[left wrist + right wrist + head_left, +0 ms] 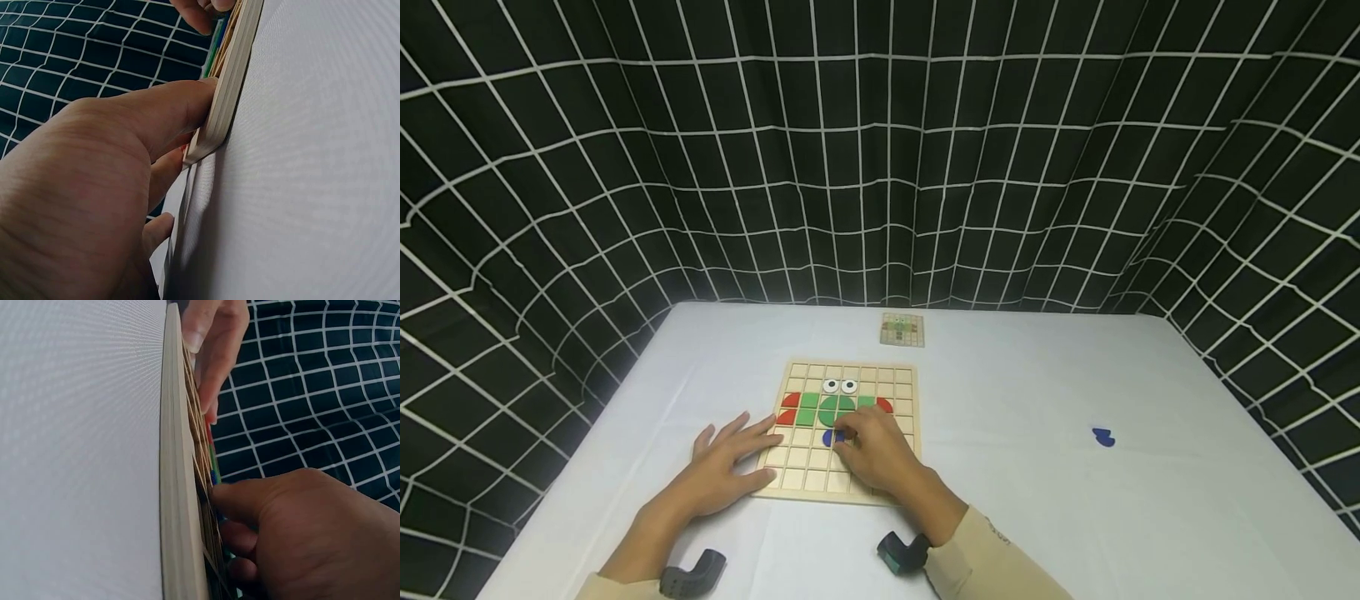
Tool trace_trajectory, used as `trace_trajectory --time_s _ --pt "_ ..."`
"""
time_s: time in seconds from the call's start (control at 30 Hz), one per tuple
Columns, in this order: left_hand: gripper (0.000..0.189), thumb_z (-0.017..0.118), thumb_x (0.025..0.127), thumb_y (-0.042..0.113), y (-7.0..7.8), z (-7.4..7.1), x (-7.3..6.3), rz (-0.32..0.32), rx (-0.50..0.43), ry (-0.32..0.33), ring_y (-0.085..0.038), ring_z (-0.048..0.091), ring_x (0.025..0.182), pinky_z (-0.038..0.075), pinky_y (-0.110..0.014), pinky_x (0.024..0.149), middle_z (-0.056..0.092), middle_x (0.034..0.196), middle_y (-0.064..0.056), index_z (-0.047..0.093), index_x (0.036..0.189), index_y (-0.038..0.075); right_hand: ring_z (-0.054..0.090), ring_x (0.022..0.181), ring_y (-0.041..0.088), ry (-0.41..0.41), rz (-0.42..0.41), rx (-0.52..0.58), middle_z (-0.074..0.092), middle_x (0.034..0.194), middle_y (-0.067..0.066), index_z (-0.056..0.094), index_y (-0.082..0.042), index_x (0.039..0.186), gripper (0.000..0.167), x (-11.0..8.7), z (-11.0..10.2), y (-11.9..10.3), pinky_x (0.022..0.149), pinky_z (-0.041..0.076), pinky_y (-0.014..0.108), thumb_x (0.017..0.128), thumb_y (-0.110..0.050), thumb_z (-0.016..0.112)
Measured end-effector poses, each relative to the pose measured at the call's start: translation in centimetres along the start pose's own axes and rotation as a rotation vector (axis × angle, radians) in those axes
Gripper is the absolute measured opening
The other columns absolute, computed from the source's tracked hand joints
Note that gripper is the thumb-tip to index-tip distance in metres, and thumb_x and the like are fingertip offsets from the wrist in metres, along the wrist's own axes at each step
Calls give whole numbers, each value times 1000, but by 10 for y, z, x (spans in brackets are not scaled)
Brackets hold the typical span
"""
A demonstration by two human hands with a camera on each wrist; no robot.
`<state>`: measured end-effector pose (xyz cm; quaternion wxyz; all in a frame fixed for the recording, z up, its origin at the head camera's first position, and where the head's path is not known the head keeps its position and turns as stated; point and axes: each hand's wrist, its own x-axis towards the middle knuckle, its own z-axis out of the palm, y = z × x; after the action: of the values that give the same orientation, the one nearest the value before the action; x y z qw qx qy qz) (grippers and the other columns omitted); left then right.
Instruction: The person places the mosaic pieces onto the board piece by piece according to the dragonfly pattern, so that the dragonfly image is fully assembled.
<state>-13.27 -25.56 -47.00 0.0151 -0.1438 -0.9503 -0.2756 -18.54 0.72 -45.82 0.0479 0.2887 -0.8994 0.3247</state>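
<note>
A wooden grid board [797, 479] lies on the table, with green, red and blue pieces and two eye pieces [839, 386] in its cells. My left hand [722, 471] rests at the board's left edge, fingers spread and fairly straight; the left wrist view shows its thumb [187, 103] touching the frame. Over the middle of the board, my right hand [880, 450] pinches a small blue piece [839, 436] beside another blue piece [828, 438], below the green ones. In the right wrist view its curled fingers partly hide the blue.
Two loose blue pieces [1103, 437] lie close together on the white table [1015, 392] to the right. Behind the board lies a small pattern card [902, 329] with a similar coloured design. A black curtain [910, 150] with white grid lines surrounds the table.
</note>
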Motion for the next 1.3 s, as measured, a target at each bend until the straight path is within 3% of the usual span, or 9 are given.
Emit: trace_trajectory --time_s 0.13,0.27,0.47,0.7,0.9,1.1,1.3 --pt "48 70 85 45 0 0 0 8 -5 5 -36 23 140 -1 -65 106 43 147 4 64 127 24 51 84 10 13 -18 37 63 87 -8 72 -10 106 24 -1 -3 1 72 46 26 83 -10 71" --pt "48 70 85 45 -1 1 0 12 -9 9 -36 23 140 -1 -65 106 43 147 4 65 127 24 51 82 11 76 -24 75 64 88 -5 71 -9 108 24 0 -13 0 70 47 26 84 -12 70" --pt "49 69 85 48 -2 2 -1 10 -5 1 -35 22 141 -1 -64 107 42 148 5 64 128 24 55 83 21 225 -66 145 66 88 3 70 -6 106 25 1 -51 -5 68 46 33 81 -8 74" --pt "49 70 85 46 -1 2 -2 7 -1 9 -35 23 140 0 -64 107 43 148 4 64 128 24 56 87 20 313 -123 94 66 89 -1 71 -9 104 25 -9 -96 -9 73 46 37 80 -12 77" --pt "48 69 85 47 -2 3 -1 10 -3 12 -35 23 141 -1 -64 107 42 148 5 64 128 26 56 88 22 380 -132 29 65 89 0 70 -8 104 26 -24 -129 -1 71 46 38 79 -11 79" --pt "49 71 84 45 -1 3 -1 7 -11 9 -34 22 141 -2 -63 108 42 148 5 64 128 24 56 88 23 487 -86 -34 66 90 3 71 -8 104 26 -42 -157 18 65 46 39 79 -7 78" --pt "48 71 84 44 -1 2 -1 14 -6 13 -35 23 141 -2 -63 107 41 148 5 64 128 24 55 88 26 561 -25 -48 65 91 9 69 -4 108 29 -59 -182 41 71 43 43 80 -1 75"
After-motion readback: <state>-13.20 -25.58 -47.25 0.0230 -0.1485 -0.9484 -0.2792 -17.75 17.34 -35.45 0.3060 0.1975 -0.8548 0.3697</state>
